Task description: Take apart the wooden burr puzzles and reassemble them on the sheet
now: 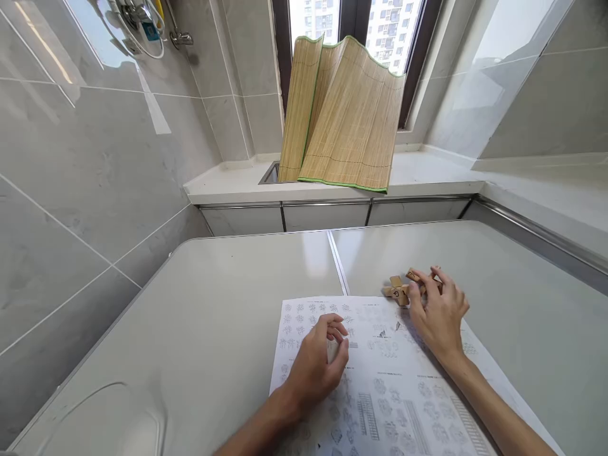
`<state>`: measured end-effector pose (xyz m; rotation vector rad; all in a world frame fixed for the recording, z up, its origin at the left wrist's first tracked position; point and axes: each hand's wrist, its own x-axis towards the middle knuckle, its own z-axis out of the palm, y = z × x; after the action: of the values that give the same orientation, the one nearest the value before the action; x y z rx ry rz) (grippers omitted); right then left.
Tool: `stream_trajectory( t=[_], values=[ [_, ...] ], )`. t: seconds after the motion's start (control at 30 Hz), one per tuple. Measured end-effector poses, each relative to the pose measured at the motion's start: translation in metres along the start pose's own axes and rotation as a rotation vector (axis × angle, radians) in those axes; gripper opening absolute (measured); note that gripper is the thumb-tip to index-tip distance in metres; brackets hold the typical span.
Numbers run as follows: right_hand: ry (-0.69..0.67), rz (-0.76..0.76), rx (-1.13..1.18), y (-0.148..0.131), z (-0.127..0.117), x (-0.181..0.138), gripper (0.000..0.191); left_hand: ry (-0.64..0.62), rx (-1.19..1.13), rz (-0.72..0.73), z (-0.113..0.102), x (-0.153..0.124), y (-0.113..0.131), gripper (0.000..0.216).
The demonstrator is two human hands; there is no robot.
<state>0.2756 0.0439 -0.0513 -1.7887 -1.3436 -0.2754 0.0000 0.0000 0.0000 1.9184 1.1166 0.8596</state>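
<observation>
R hand [439,313] is at wooden pcs [397,292], can't tell if grip's clamped; L hand [316,364] is over printed sheet [375,364], grip apart.

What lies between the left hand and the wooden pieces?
The head view shows part of the printed diagram sheet between left hand and wooden pieces.

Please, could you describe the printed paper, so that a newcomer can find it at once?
Facing the window, look down at the pale table. On its near part, beneath the left hand, lies the printed paper. Unlike the wooden pieces at the right hand, it is large, flat, white and covered with small drawings.
</observation>
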Motion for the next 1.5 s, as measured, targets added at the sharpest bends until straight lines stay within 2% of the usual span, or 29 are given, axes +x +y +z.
stream_trajectory(
  t=[0.43,0.63,0.77,0.83,1.03,1.17,1.27,1.4,1.5],
  values=[
    [-0.025,-0.122,0.006,0.023,-0.001,0.007,0.041,0.026,0.021,0.033,-0.001,0.0,0.001,0.03],
    [0.047,-0.006,0.158,0.016,-0.012,0.012,0.039,0.003,0.03,0.004,-0.003,0.0,0.005,0.026],
    [0.16,0.034,0.271,0.001,-0.023,0.015,0.037,-0.005,0.031,-0.005,-0.003,0.0,0.004,0.025],
    [0.171,0.089,0.342,-0.01,-0.028,0.016,0.035,-0.007,0.035,-0.006,-0.002,0.0,0.003,0.025],
    [0.136,0.358,0.789,-0.026,-0.035,0.021,0.037,0.001,0.028,-0.001,-0.002,0.002,0.002,0.024],
    [-0.054,0.507,1.096,-0.021,-0.033,0.024,0.04,0.005,0.02,-0.008,-0.002,0.003,0.002,0.021],
    [-0.23,0.579,1.222,-0.023,-0.031,0.019,0.041,0.012,0.0,-0.019,-0.002,0.003,0.004,0.02],
    [-0.525,0.536,1.255,-0.041,-0.03,0.006,0.037,0.011,-0.085,-0.056,-0.007,0.005,0.004,0.025],
    [-0.727,0.467,1.238,-0.055,-0.03,-0.003,0.036,0.017,-0.155,-0.08,-0.01,0.006,0.002,0.049]
  ],
)
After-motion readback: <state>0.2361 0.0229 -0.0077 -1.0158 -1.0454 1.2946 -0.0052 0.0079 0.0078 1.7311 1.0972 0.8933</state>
